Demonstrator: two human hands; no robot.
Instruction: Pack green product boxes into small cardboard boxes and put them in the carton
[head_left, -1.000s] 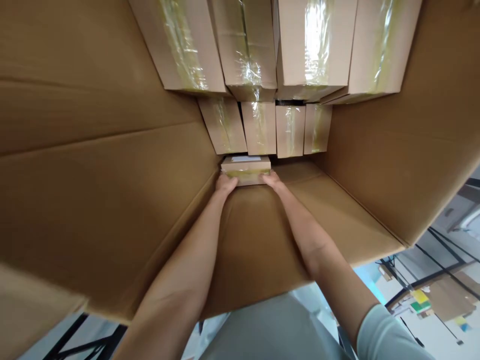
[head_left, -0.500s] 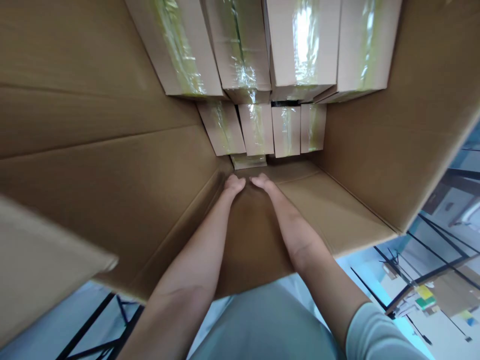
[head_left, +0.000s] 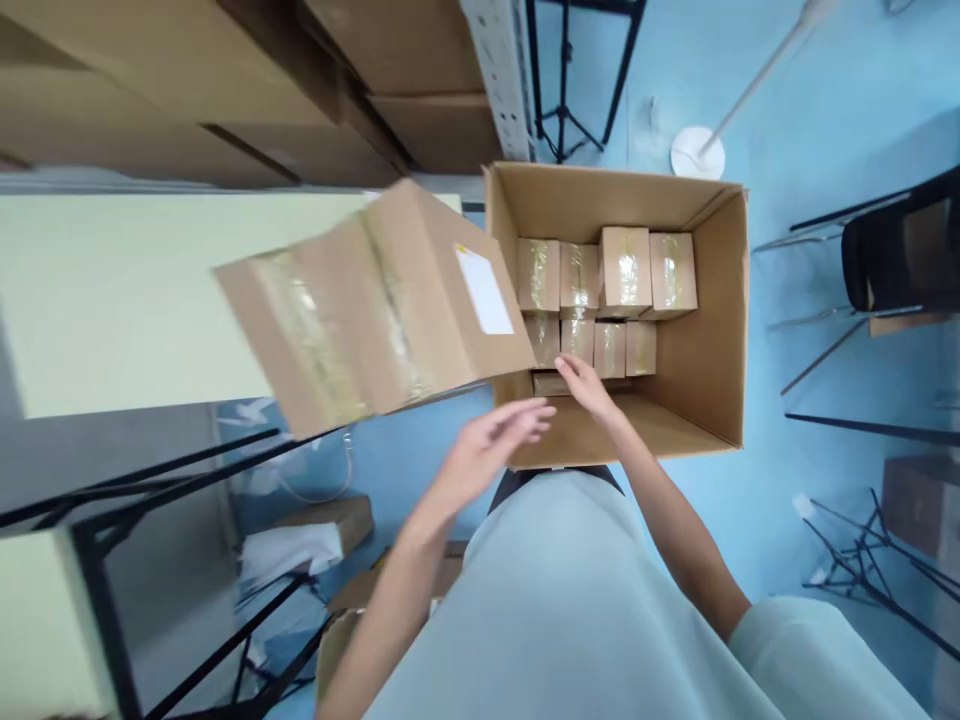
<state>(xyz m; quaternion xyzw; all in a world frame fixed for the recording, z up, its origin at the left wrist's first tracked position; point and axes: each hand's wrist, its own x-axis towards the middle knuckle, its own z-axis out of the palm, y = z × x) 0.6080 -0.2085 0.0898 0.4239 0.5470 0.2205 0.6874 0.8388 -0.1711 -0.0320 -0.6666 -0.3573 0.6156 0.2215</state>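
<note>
Some taped boxes [head_left: 345, 310] near left hand [head_left: 480, 452], open carton [head_left: 714, 320] under right hand [head_left: 588, 387] — both loosely spread, empty. Boxes likely stiff, tape slippery — grip bare sides.

Head camera, one: worn above the scene, facing forward and steeply down; shirt [head_left: 570, 600] close at lower edge, open carton [head_left: 720, 320] farther off, right of centre, pale counter [head_left: 112, 300] at left

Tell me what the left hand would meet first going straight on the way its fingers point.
Probably the right hand, ahead of the left hand in the picture. Depth is unclear, so it might instead pass toward the taped boxes inside the open carton.
</note>
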